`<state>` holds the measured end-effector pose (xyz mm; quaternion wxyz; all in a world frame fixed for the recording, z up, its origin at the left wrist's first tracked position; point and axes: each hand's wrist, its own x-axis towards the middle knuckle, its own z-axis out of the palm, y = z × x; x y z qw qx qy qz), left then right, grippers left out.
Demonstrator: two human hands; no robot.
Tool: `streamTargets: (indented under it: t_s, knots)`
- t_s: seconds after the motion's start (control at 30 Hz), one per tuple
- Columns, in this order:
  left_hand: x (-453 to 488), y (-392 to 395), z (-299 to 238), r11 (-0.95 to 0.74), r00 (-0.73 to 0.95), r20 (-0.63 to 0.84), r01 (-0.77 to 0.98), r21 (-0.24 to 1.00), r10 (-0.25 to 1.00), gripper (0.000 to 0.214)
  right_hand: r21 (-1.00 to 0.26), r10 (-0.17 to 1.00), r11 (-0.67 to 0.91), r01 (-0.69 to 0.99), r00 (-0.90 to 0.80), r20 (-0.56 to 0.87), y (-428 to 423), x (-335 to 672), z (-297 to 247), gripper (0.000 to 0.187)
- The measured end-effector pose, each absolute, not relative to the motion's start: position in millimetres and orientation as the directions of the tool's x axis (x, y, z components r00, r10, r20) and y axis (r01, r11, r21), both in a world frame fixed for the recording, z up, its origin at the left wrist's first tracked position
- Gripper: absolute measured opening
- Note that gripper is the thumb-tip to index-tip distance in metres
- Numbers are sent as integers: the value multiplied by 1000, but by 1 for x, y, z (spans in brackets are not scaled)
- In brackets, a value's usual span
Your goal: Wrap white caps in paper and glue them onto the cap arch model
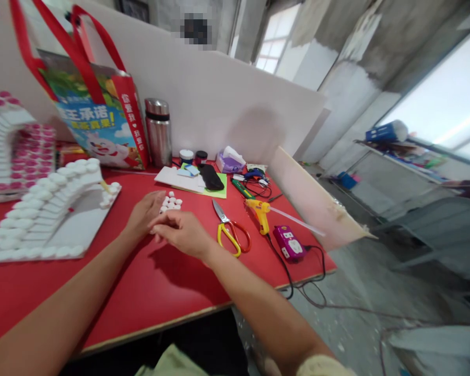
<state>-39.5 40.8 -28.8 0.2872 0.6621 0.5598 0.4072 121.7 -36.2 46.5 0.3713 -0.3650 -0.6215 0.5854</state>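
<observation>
My left hand (144, 213) rests on the red tabletop with its fingers stretched out, beside a cluster of small white padded pieces (172, 201). Just to its right, my right hand (185, 234) has thumb and fingertips pinched together close to the left hand; what is between them is too small to make out. Left of my hands lies a white board (82, 222) with rows of puffy white pieces and thin strips fanned along a curve. Scissors (227, 230) with one yellow and one red handle lie to the right, blades apart.
A yellow glue gun (260, 213) and a purple power strip (289, 243) lie at the right, their cords running over the table edge. A steel flask (159, 133), a shopping bag (102, 120) and papers (180, 180) stand or lie behind. A pink-and-white piece (31, 151) is far left.
</observation>
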Motion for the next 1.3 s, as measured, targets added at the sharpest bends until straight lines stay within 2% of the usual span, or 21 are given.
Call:
streamTargets:
  t_s: [0.07, 0.13, 0.2, 0.27, 0.33, 0.47, 0.67, 0.87, 0.93, 1.0, 1.13, 1.23, 1.3]
  knots:
    - [-40, 45, -29, -194, 5, 221, 495, 847, 975, 69, -934, 954, 183, 306, -286, 93, -32, 133, 27, 12]
    - [-39, 47, -29, -161, -21, 193, 471, 867, 981, 71, -797, 971, 227, 560, -197, 138, -30, 140, 17, 12]
    - [-36, 48, -29, -112, -36, 141, 432, 895, 989, 73, -669, 979, 202, 715, -150, 135, -29, 145, 14, 13]
    - [-32, 49, -28, -76, -39, 99, 390, 918, 994, 76, -591, 985, 170, 788, -121, 123, -28, 148, 14, 17]
    - [-30, 51, -25, -89, -24, 107, 396, 914, 994, 76, -550, 983, 175, 817, -113, 146, -28, 150, 13, 19]
    - [-34, 60, -18, -173, 42, 174, 466, 868, 984, 72, -512, 947, 284, 811, -154, 282, -28, 153, 8, 30]
    - [-33, 70, -20, -120, 181, 48, 415, 902, 982, 79, -516, 887, 377, 769, -141, 439, -33, 158, 3, 29]
    - [-22, 58, -20, -93, 205, 30, 307, 947, 978, 78, -497, 823, 464, 734, -149, 548, -34, 161, -1, 31]
    - [-26, 52, -13, -156, 164, 107, 327, 932, 981, 76, -479, 809, 474, 738, -150, 568, -33, 163, -4, 32]
    - [-36, 44, -1, -282, 102, 263, 369, 886, 959, 74, -470, 805, 467, 749, -140, 577, -31, 166, -6, 33]
    - [-68, 30, 24, -444, -30, 549, 553, 705, 835, 66, -484, 815, 450, 751, -124, 565, -28, 168, -11, 32]
    - [-99, 22, 39, -407, -78, 695, 761, 505, 715, 60, -491, 819, 456, 742, -135, 558, -27, 168, -13, 32]
    - [-120, 18, 50, -300, -103, 709, 857, 419, 697, 66, -493, 825, 453, 743, -140, 547, -27, 168, -13, 31]
